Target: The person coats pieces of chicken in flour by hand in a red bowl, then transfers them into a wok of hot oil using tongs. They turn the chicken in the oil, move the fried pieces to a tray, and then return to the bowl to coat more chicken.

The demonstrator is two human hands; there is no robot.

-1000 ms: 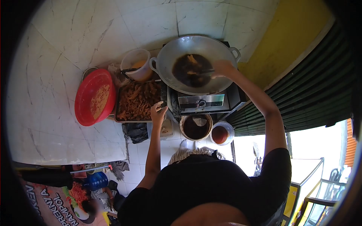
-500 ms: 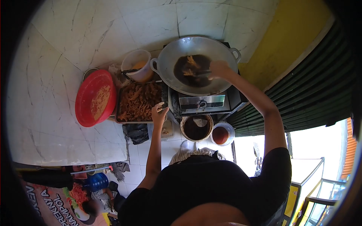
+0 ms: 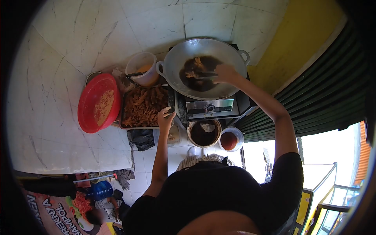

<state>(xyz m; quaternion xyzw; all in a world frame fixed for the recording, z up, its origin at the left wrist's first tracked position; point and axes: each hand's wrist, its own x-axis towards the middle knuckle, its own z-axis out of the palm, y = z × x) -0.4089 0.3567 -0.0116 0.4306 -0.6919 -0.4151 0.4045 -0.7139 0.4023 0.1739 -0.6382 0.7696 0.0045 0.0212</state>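
Note:
A wide metal wok [image 3: 174, 72] with two loop handles holds dark oil [image 3: 188, 80] and a few pale, battered pieces [image 3: 198, 62]. My right hand [image 3: 227, 74] is closed around dark tongs [image 3: 207, 73] over the wok's right half; their tips reach a battered piece [image 3: 191, 74] in the oil. To the left lies a rectangular tray [image 3: 141, 127] full of brown fried pieces [image 3: 145, 105]. My left hand [image 3: 165, 116], its fingertips coated whitish, is bent around the tray's right edge near the front corner.
Beneath the wok is a stove [image 3: 210, 106] with one knob. A red basin [image 3: 87, 105] with floury crumbs and a clear bucket [image 3: 137, 60] stand left. Below are a dark-filled bucket [image 3: 192, 138] and a tub with red contents [image 3: 234, 134]. Another person [image 3: 109, 205] is lower left.
My right hand and the tongs have shifted slightly left in the wok, and the battered piece at the tips has moved left too. My left hand has stayed put.

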